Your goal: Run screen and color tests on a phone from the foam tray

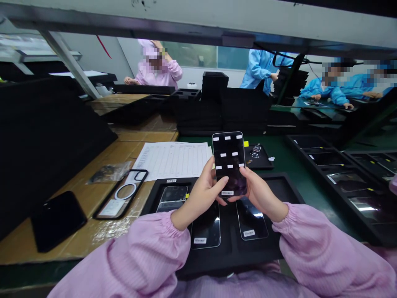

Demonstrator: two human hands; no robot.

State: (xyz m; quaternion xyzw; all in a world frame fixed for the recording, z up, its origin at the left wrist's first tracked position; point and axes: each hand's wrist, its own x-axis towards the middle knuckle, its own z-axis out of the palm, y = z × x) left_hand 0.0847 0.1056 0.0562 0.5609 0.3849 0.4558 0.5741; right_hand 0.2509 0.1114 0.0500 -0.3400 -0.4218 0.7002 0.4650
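Observation:
A smartphone (pixel 231 161) is held upright between both hands, its dark screen facing me and showing rows of small white rectangles. My left hand (pixel 203 188) grips its lower left side, thumb lying on the glass. On the lower right side, my right hand (pixel 259 190) is closed round the edge with its thumb near the border. A white barcode label sits at the phone's bottom. Beneath the hands is a black tray (pixel 228 248) with more phones in its slots, among them one (pixel 206 227) at left and one (pixel 252 221) at right, each labelled.
Printed sheets (pixel 173 159) lie behind the tray. To the left are a clear phone case (pixel 124 194), a plastic bag (pixel 108 171) and a black flat object (pixel 57 221). Another phone tray (pixel 328 178) stands right. Black trays are stacked behind; co-workers sit beyond. A shelf beam crosses overhead.

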